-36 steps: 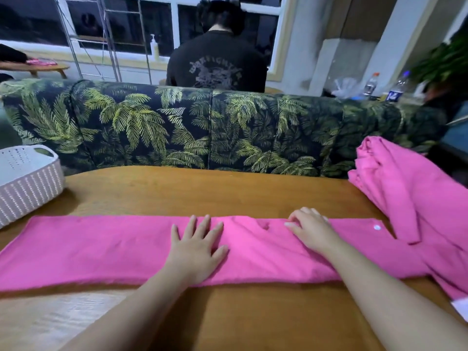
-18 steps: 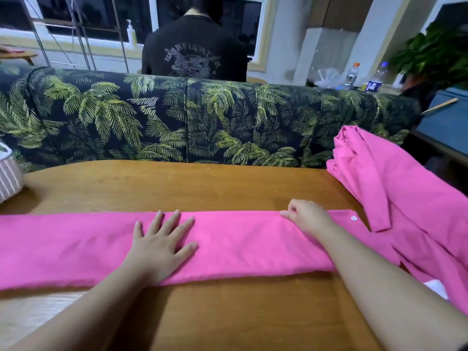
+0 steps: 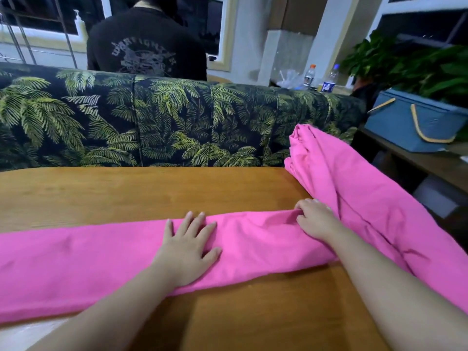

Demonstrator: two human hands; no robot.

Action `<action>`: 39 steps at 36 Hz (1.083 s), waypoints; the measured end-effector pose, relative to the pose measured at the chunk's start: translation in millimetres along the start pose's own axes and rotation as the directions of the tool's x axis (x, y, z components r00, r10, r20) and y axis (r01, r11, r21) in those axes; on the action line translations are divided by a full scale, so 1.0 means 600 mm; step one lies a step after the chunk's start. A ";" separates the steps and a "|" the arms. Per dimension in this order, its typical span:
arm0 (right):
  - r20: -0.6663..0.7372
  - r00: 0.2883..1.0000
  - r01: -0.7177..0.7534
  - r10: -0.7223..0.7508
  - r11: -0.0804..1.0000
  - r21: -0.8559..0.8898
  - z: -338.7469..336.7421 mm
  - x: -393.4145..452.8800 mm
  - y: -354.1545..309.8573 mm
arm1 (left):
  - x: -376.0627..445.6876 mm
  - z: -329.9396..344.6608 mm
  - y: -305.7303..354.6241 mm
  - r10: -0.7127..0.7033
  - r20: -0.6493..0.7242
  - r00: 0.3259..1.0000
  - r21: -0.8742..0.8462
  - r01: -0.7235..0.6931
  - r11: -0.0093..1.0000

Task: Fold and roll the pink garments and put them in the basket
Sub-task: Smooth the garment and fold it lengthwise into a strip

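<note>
Item: folded pink garment [image 3: 83, 262], a long flat band lying across the wooden worktop [image 3: 126, 196], its left end running out of view and its right end meeting the heap of unfolded pink garments [image 3: 374, 211] draped over the worktop's right corner. Left hand [image 3: 187, 252]: grip released, palm down, fingers spread flat on the band near its middle, pressing it to the wood. Right hand [image 3: 316, 219]: a moment ago it rested on the band well short of the end; it now sits at the right end itself, fingers curled, and the cloth puckers under them, so the grip appears to be grasping the end of the band. Whether it has a true pinch or only bunches the cloth cannot be told for certain. The white button seen near that end a moment ago is no longer visible, covered by hand or cloth. Reading: folding looks finished; the roll is about to be started from the right end, with the left hand as anchor. Basket: seen at the left edge a second ago, now out of view. Behind: palm-print sofa [image 3: 164, 122]; a person in a black shirt [image 3: 147, 46], back turned.
</note>
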State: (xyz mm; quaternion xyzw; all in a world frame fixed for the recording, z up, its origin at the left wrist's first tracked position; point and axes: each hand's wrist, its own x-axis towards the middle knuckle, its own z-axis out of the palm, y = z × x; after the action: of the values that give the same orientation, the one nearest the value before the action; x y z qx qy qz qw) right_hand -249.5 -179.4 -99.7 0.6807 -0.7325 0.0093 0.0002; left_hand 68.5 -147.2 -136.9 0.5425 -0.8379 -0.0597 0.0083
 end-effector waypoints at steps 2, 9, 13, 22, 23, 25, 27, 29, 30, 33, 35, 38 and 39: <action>-0.020 0.999 -0.032 0.032 0.999 0.040 0.003 -0.001 0.009 | -0.001 0.003 0.001 0.017 0.000 1.000 0.031 -0.017 0.999; -0.099 0.988 -0.073 0.115 0.933 0.353 -0.003 -0.002 0.026 | -0.011 0.002 -0.002 0.038 0.021 0.999 0.065 -0.040 0.997; -0.119 0.987 -0.068 0.108 0.953 0.295 0.000 -0.001 0.034 | -0.010 0.003 -0.004 0.046 0.025 0.999 0.081 -0.048 0.996; -0.129 0.981 -0.140 0.143 0.989 0.037 0.023 -0.012 0.017 | -0.021 -0.004 -0.009 0.097 0.057 0.994 0.083 -0.102 0.991; -0.169 0.975 -0.156 0.142 0.985 -0.069 0.017 -0.017 0.010 | -0.024 -0.004 -0.010 0.116 0.069 0.991 0.078 -0.121 0.989; -0.253 0.962 -0.155 0.106 0.971 -0.184 0.004 -0.028 -0.008 | -0.031 -0.009 -0.006 0.161 0.087 0.983 0.066 -0.167 0.984; -0.259 0.964 -0.087 0.052 0.988 -0.125 -0.003 -0.046 -0.039 | -0.035 -0.010 0.008 0.197 0.102 0.975 0.041 -0.202 0.979; -0.176 0.984 -0.001 0.005 1.000 0.024 0.002 -0.068 -0.082 | -0.037 -0.012 0.033 0.226 0.090 0.970 0.023 -0.229 0.973; -0.108 0.994 0.025 -0.013 0.993 0.113 0.008 -0.082 -0.107 | -0.039 -0.011 0.050 0.241 0.083 0.967 0.001 -0.242 0.970; 0.081 0.996 0.018 -0.038 0.974 0.227 0.030 -0.127 -0.158 | -0.042 0.004 0.087 0.295 0.024 0.955 0.024 -0.295 0.955; 0.123 0.992 0.001 -0.025 0.981 0.194 0.043 -0.150 -0.157 | -0.045 0.008 0.094 0.273 -0.017 0.962 0.016 -0.272 0.962; 0.097 0.995 -0.034 0.019 0.987 0.158 0.053 -0.174 -0.116 | -0.052 0.018 0.078 0.203 0.024 0.979 -0.009 -0.203 0.979; 0.091 0.995 -0.049 0.035 0.988 0.146 0.053 -0.180 -0.100 | -0.054 0.014 0.072 0.192 0.049 0.980 0.002 -0.192 0.981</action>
State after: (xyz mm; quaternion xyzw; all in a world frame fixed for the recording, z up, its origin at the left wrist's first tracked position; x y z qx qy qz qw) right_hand -181.6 -76.5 -131.9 0.6630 -0.7433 0.0338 -0.0829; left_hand 42.2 -99.4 -138.7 0.4576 -0.8864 -0.0690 -0.0084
